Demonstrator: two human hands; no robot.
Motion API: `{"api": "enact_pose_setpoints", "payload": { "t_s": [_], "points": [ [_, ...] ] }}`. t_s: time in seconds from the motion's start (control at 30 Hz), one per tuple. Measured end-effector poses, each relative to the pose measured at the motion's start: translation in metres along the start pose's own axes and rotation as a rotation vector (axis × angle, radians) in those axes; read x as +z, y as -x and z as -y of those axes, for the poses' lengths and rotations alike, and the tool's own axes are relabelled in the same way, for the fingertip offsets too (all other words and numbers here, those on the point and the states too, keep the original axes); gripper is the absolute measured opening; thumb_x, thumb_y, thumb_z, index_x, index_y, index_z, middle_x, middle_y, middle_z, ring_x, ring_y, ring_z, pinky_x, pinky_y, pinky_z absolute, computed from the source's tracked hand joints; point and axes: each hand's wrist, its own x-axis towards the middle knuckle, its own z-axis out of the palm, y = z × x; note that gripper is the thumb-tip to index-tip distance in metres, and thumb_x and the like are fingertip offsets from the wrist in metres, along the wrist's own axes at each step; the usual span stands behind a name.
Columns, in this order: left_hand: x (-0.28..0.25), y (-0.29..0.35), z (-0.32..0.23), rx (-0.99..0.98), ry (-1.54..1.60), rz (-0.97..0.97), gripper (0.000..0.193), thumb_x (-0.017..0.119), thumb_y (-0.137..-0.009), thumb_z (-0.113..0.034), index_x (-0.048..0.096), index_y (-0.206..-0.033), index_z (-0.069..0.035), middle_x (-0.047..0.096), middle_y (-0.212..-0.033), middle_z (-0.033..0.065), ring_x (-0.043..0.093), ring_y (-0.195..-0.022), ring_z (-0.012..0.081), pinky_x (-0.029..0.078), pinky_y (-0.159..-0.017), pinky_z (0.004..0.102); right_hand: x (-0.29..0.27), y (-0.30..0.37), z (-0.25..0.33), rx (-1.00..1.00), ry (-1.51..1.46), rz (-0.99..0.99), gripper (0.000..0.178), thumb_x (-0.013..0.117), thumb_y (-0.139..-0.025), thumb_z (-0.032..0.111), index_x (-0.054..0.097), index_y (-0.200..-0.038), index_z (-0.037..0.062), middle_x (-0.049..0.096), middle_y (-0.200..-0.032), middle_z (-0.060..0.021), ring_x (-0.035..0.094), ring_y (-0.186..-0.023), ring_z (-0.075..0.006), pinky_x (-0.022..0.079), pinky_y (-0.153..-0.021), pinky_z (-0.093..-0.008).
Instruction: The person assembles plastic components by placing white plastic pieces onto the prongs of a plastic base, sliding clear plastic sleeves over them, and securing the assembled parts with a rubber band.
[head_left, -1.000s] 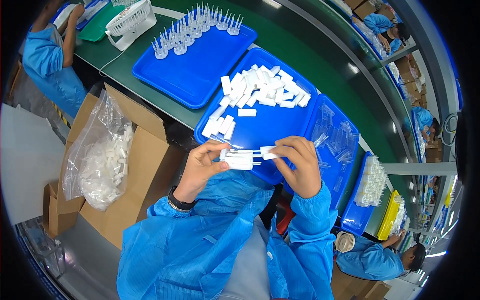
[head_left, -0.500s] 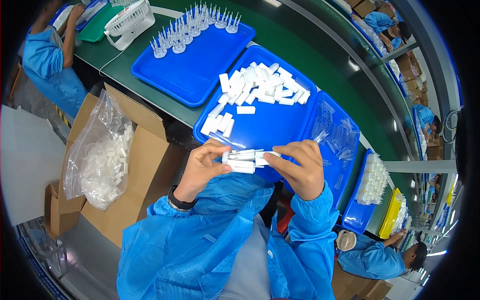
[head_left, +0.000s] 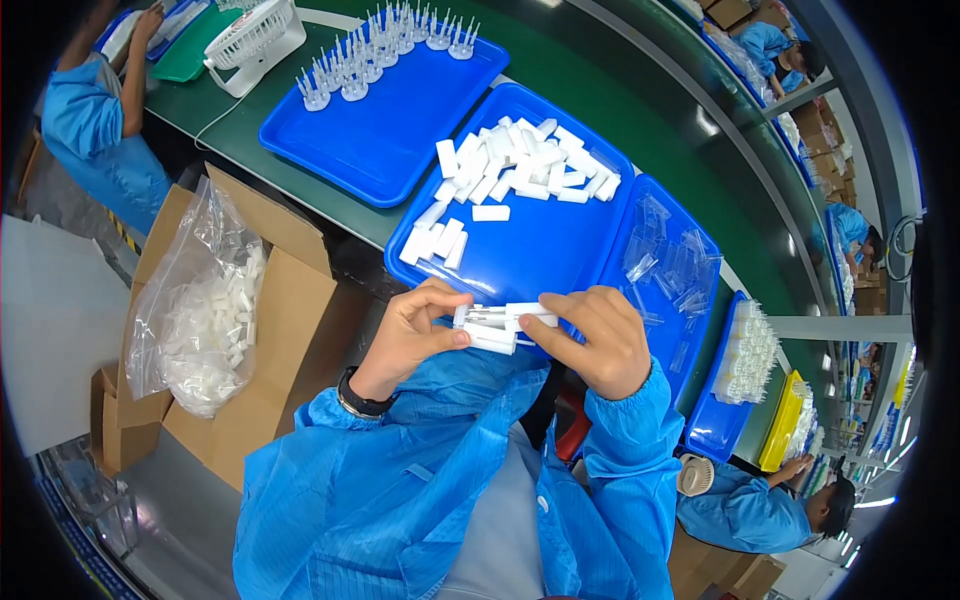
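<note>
close to the chest, at the near edge of the blue tray (head_left: 560, 250), both hands hold a small bundle of white plastic pieces (head_left: 497, 328) between them. left hand (head_left: 412, 335) has its fingers curled and its thumb pressed on the left end of the bundle. right hand (head_left: 598, 340) has its fingers bent around the right end, pinching one white piece at the top. neither hand is open; both are closed on the bundle.

just beyond the hands, a pile of the same white pieces (head_left: 520, 170) lies on the far part of that blue tray, with a few loose ones nearer on its left side. right of it sits a second blue tray with clear plastic bits (head_left: 665, 265). farther left, a third blue tray (head_left: 400, 120) carries a row of small spiked clear parts (head_left: 370, 60) along its far edge, and a white fan (head_left: 255, 40) stands beside it. on the near left, an open cardboard box (head_left: 270, 330) holds a clear bag of white pieces (head_left: 205, 310). other people in blue coats sit at the far left and near right.
</note>
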Motion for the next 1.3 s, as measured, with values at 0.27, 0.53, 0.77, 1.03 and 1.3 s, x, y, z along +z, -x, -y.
{"api": "enact_pose_setpoints", "payload": {
  "t_s": [0.27,0.53,0.77,1.03,1.3],
  "points": [
    [0.005,-0.002,-0.005,-0.048,-0.077,0.036,0.041,0.075,-0.076,-0.002,0.063,-0.115,-0.001,0.057,-0.109,0.0108,0.056,-0.106,0.0193,0.049,-0.092,0.0327,0.012,0.004,-0.005,0.099,-0.305,0.036,0.038,0.072,-0.066,0.009,0.067,-0.104,0.0068,0.065,-0.097,-0.0088,0.062,-0.082,-0.0230,0.049,-0.069,-0.0337],
    [0.002,0.001,-0.007,-0.058,-0.095,0.107,0.045,0.071,-0.075,0.009,0.062,-0.118,0.000,0.054,-0.110,0.0090,0.056,-0.103,0.0192,0.054,-0.087,0.0292,0.020,0.002,-0.005,0.066,-0.402,0.042,0.033,0.073,-0.067,0.005,0.070,-0.100,0.0057,0.068,-0.095,-0.0062,0.061,-0.084,-0.0222,0.048,-0.070,-0.0323],
    [0.005,0.003,-0.014,-0.087,-0.049,0.063,0.042,0.071,-0.077,0.003,0.062,-0.118,0.002,0.056,-0.111,0.0108,0.057,-0.104,0.0200,0.051,-0.089,0.0304,0.032,-0.005,-0.034,0.254,-0.843,0.045,0.028,0.065,-0.084,0.019,0.068,-0.109,0.0044,0.067,-0.096,-0.0104,0.058,-0.089,-0.0277,0.046,-0.081,-0.0378],
    [0.004,0.004,-0.007,-0.105,-0.072,0.134,0.040,0.070,-0.080,-0.002,0.061,-0.119,0.001,0.057,-0.112,0.0112,0.058,-0.101,0.0202,0.054,-0.085,0.0324,0.103,-0.035,-0.064,0.423,-0.139,-0.055,0.028,0.069,-0.079,0.019,0.069,-0.106,0.0110,0.056,-0.089,-0.0074,0.054,-0.086,-0.0253,0.046,-0.075,-0.0364],
    [0.005,0.005,-0.012,-0.178,-0.095,0.096,0.038,0.067,-0.083,-0.002,0.059,-0.119,0.000,0.056,-0.114,0.0110,0.058,-0.101,0.0200,0.056,-0.079,0.0310,0.122,-0.033,-0.067,0.389,-0.119,-0.055,0.017,0.072,-0.074,0.015,0.068,-0.087,0.0070,0.059,-0.084,-0.0068,0.056,-0.086,-0.0250,0.047,-0.072,-0.0362]
  ]
}}
